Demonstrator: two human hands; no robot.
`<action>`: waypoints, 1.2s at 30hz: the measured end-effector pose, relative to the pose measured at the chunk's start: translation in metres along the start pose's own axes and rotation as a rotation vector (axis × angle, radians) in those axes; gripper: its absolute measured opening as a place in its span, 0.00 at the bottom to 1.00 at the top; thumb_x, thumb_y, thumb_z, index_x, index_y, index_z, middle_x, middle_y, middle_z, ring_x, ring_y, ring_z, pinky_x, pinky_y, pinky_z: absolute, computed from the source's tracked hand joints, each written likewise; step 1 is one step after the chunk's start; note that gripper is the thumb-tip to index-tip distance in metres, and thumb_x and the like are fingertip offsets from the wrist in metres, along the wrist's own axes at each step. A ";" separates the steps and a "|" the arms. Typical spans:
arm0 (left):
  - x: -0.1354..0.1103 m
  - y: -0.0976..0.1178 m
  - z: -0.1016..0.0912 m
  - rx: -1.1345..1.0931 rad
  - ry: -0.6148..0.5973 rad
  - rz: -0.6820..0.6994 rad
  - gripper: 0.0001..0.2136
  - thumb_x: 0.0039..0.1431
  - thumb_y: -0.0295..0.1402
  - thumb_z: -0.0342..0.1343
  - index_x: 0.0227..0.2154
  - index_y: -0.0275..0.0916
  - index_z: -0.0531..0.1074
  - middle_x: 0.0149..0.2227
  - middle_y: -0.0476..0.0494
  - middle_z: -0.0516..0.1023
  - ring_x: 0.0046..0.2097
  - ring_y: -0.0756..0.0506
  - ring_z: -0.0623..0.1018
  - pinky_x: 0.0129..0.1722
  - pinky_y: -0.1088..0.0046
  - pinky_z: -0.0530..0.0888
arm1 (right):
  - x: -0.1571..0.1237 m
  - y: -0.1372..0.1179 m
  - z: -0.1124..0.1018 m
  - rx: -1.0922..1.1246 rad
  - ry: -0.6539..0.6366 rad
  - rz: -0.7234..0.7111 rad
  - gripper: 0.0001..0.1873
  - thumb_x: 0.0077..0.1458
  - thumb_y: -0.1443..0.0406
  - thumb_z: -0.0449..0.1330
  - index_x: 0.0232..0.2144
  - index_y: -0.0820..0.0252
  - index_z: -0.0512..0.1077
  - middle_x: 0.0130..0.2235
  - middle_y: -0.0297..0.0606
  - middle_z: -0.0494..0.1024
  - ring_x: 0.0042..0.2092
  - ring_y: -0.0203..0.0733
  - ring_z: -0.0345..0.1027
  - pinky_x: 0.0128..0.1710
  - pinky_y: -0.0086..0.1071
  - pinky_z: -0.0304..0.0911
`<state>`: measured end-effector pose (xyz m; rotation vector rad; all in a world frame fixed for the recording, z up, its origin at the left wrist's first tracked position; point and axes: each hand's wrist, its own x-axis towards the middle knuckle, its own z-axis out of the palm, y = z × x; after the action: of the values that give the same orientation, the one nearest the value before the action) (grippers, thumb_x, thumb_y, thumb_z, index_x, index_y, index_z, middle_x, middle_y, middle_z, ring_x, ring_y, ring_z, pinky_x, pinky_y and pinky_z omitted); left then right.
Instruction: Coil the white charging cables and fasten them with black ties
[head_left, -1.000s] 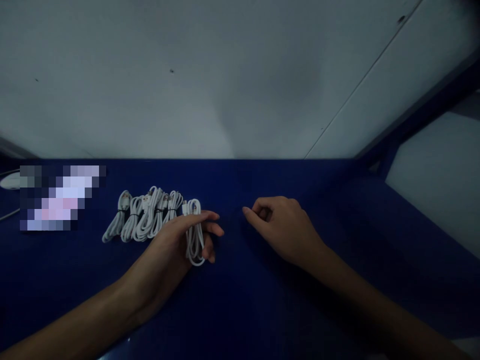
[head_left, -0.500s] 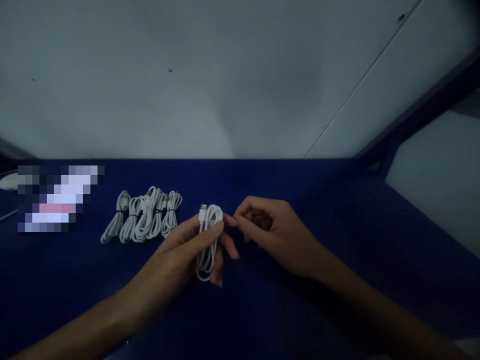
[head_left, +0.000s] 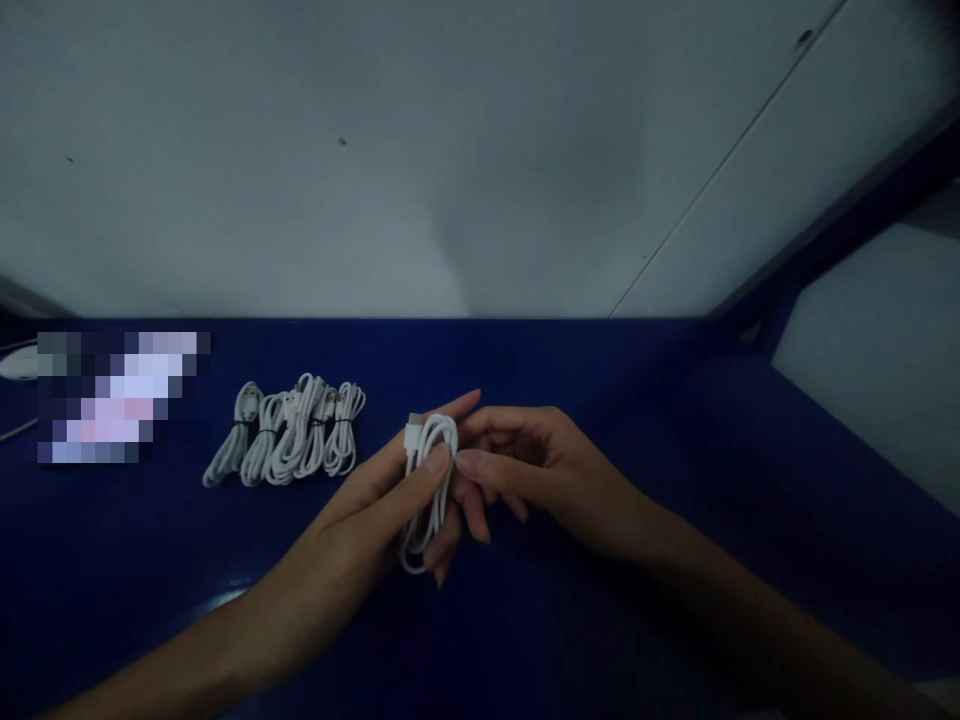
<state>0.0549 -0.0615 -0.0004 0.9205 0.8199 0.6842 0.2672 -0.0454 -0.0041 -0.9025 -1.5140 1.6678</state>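
Observation:
My left hand (head_left: 382, 505) is closed around a coiled white cable (head_left: 427, 480), thumb across the loops, holding it just above the dark blue table (head_left: 600, 600). A plug end sticks up at the top of the coil. My right hand (head_left: 540, 470) reaches in from the right with curled fingers, and its fingertips touch the coil and my left fingers. Whether it pinches something small I cannot make out.
A row of several tied white cable bundles (head_left: 289, 432) lies on the table to the left of my hands. A blurred patch (head_left: 116, 395) sits at far left. A pale wall (head_left: 450, 150) rises behind the table's back edge; a pale surface (head_left: 885, 340) lies past the right edge.
My left hand lifted one coiled cable from beside the row and carried it right toward the centre. My right hand moved left to meet it and now touches the coil.

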 end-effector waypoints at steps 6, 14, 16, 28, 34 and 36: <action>0.005 0.003 0.003 -0.066 0.001 -0.030 0.29 0.76 0.46 0.58 0.75 0.49 0.64 0.29 0.46 0.77 0.31 0.46 0.74 0.35 0.68 0.74 | 0.003 0.005 0.001 0.017 0.008 -0.019 0.13 0.67 0.55 0.69 0.44 0.59 0.82 0.30 0.34 0.83 0.30 0.36 0.75 0.26 0.26 0.60; 0.006 0.002 0.001 -0.086 -0.059 -0.037 0.32 0.76 0.52 0.54 0.76 0.48 0.61 0.34 0.42 0.82 0.32 0.42 0.81 0.40 0.61 0.77 | 0.002 -0.002 0.002 0.035 0.022 0.065 0.15 0.63 0.55 0.72 0.42 0.59 0.79 0.26 0.29 0.79 0.25 0.32 0.68 0.25 0.25 0.62; 0.005 0.003 0.002 -0.078 -0.056 -0.051 0.31 0.76 0.53 0.53 0.76 0.49 0.61 0.34 0.42 0.83 0.33 0.41 0.82 0.43 0.59 0.77 | 0.002 -0.004 0.002 0.035 0.022 0.066 0.15 0.63 0.55 0.72 0.43 0.60 0.79 0.26 0.29 0.78 0.25 0.31 0.67 0.26 0.25 0.62; 0.012 -0.013 -0.011 0.018 -0.070 -0.035 0.32 0.77 0.55 0.49 0.77 0.53 0.58 0.38 0.41 0.85 0.33 0.41 0.84 0.42 0.60 0.75 | 0.004 0.005 0.004 0.067 0.038 0.041 0.12 0.62 0.58 0.73 0.42 0.60 0.80 0.26 0.30 0.78 0.26 0.33 0.69 0.27 0.27 0.63; 0.009 -0.003 -0.006 0.005 -0.008 -0.020 0.28 0.76 0.53 0.54 0.72 0.49 0.69 0.36 0.42 0.85 0.34 0.43 0.83 0.38 0.66 0.74 | 0.005 0.007 0.001 0.101 0.029 0.033 0.11 0.64 0.58 0.70 0.38 0.61 0.81 0.26 0.31 0.78 0.24 0.31 0.66 0.25 0.26 0.59; 0.009 -0.001 -0.006 0.005 -0.003 -0.015 0.26 0.76 0.51 0.55 0.70 0.47 0.71 0.37 0.41 0.85 0.35 0.43 0.83 0.37 0.67 0.75 | 0.005 0.008 0.000 0.100 0.055 0.022 0.09 0.65 0.59 0.69 0.38 0.60 0.82 0.27 0.31 0.79 0.24 0.31 0.65 0.24 0.26 0.58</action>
<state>0.0546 -0.0527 -0.0062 0.9189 0.8249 0.6679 0.2640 -0.0419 -0.0118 -0.9072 -1.3764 1.7051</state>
